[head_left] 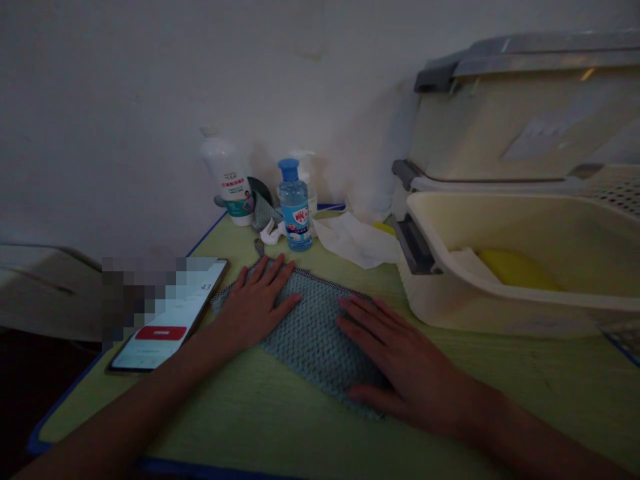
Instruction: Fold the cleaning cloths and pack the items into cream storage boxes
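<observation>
A grey-blue textured cleaning cloth (313, 333) with a dark checked edge and a hanging loop lies folded on the green tabletop (225, 413). Flat on its left part rests my left hand (257, 303), fingers spread. My right hand (393, 360) lies across the cloth's right end with its fingers stretched out and the thumb apart, covering that corner. Neither hand grips anything. Left of my left forearm is a smartphone (170, 320) with a lit screen and a red button.
Behind the cloth stand a blue-capped bottle (296, 213), a white bottle (230, 183) and a pump bottle partly hidden. A white tissue (355, 240) lies near them. At right, a cream basket (423, 293) holds something yellow; a grey-lidded storage box (500, 127) is behind it.
</observation>
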Tool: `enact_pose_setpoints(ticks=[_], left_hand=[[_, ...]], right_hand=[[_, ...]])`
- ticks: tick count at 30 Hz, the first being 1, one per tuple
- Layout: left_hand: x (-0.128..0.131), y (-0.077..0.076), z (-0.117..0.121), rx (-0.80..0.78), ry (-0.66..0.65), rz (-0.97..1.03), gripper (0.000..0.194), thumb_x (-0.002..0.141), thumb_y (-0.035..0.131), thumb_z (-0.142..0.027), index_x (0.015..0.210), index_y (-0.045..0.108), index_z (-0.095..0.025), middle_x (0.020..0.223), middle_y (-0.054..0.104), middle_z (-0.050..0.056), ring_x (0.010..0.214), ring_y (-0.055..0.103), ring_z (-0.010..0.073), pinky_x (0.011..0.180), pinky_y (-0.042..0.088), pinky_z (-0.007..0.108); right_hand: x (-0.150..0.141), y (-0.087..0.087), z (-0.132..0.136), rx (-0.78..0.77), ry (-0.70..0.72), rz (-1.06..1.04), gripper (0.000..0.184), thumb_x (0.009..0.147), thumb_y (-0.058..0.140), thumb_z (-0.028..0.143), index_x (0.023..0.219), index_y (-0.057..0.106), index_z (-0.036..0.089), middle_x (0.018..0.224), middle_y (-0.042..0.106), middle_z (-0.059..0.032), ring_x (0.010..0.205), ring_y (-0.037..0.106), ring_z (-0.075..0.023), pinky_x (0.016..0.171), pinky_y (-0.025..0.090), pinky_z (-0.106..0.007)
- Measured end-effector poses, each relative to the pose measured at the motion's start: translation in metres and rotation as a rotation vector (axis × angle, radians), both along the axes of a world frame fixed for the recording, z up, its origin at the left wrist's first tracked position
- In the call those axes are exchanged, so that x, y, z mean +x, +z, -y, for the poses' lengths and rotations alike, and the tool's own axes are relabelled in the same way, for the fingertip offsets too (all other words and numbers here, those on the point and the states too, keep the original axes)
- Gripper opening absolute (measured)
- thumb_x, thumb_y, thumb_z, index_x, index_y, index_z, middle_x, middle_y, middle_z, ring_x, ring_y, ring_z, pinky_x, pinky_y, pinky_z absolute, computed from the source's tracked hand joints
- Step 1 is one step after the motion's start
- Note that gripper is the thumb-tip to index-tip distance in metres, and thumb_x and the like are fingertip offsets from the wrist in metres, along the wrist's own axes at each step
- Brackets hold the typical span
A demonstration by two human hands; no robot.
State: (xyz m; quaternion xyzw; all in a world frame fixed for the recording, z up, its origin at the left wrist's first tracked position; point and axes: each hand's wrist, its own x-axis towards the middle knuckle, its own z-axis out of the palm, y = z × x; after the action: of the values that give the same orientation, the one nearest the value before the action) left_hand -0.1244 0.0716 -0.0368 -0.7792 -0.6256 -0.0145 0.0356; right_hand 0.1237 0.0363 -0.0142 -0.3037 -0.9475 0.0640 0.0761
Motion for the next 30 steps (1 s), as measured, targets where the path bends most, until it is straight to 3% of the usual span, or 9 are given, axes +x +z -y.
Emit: enact_pose_setpoints(ticks=[3, 7, 12, 18, 24, 30], left_hand=[[-0.001, -0.001, 0.0, -0.008, 0.001, -0.01, 0.062, 0.09, 0.025, -0.055, 0.142, 0.023, -0.022, 0.149, 0.021, 0.004, 0.137, 0.018, 0.0292, 0.107, 0.022, 0.053], [0.0, -0.001, 0.0, -0.015, 0.014, -0.005, 0.061, 0.09, 0.025, -0.055, 0.141, 0.024, -0.023, 0.15, 0.018, 0.003, 0.137, 0.017, 0.0285, 0.107, 0.022, 0.053], [0.0, 0.001, 0.001, -0.008, -0.005, 0.029, 0.061, 0.09, 0.024, -0.055, 0.141, 0.025, -0.021, 0.15, 0.02, 0.006, 0.137, 0.018, 0.0297, 0.107, 0.021, 0.055], [-0.001, 0.001, 0.0, -0.019, -0.004, 0.028, 0.062, 0.09, 0.025, -0.056, 0.141, 0.025, -0.02, 0.15, 0.02, 0.006, 0.137, 0.018, 0.0308, 0.106, 0.022, 0.055], [-0.001, 0.002, 0.0, -0.036, -0.001, 0.029, 0.063, 0.09, 0.023, -0.057, 0.142, 0.024, -0.021, 0.15, 0.019, 0.006, 0.137, 0.017, 0.0309, 0.106, 0.021, 0.055], [0.001, 0.004, 0.0, -0.042, 0.012, 0.018, 0.062, 0.09, 0.024, -0.056, 0.141, 0.025, -0.021, 0.15, 0.019, 0.007, 0.137, 0.016, 0.0304, 0.107, 0.019, 0.056]], right_hand=[[0.0, 0.01, 0.002, -0.017, 0.197, -0.049, 0.06, 0.081, 0.051, 0.054, 0.123, 0.053, 0.011, 0.135, 0.046, -0.0154, 0.123, 0.041, -0.0296, 0.1, 0.036, -0.046], [-0.001, 0.013, 0.006, -0.016, 0.337, -0.022, 0.042, 0.082, 0.054, 0.039, 0.115, 0.057, 0.013, 0.114, 0.062, -0.0122, 0.105, 0.055, -0.0236, 0.088, 0.045, -0.038], [0.001, 0.012, 0.007, 0.048, 0.333, -0.063, 0.025, 0.085, 0.045, 0.019, 0.104, 0.061, 0.015, 0.1, 0.066, -0.0105, 0.096, 0.058, -0.0196, 0.08, 0.048, -0.032], [0.004, 0.015, 0.006, 0.115, 0.369, -0.069, 0.024, 0.086, 0.041, 0.014, 0.094, 0.064, 0.017, 0.095, 0.068, -0.0076, 0.09, 0.06, -0.0179, 0.076, 0.049, -0.03], [0.004, 0.016, 0.007, 0.14, 0.31, -0.166, 0.032, 0.092, 0.034, 0.013, 0.082, 0.064, 0.018, 0.075, 0.068, -0.0043, 0.068, 0.061, -0.0133, 0.065, 0.049, -0.026], [0.01, 0.03, 0.007, 0.368, 0.332, -0.311, 0.035, 0.092, 0.029, 0.008, 0.089, 0.063, 0.015, 0.079, 0.071, -0.0052, 0.056, 0.059, -0.0124, 0.048, 0.046, -0.025]])
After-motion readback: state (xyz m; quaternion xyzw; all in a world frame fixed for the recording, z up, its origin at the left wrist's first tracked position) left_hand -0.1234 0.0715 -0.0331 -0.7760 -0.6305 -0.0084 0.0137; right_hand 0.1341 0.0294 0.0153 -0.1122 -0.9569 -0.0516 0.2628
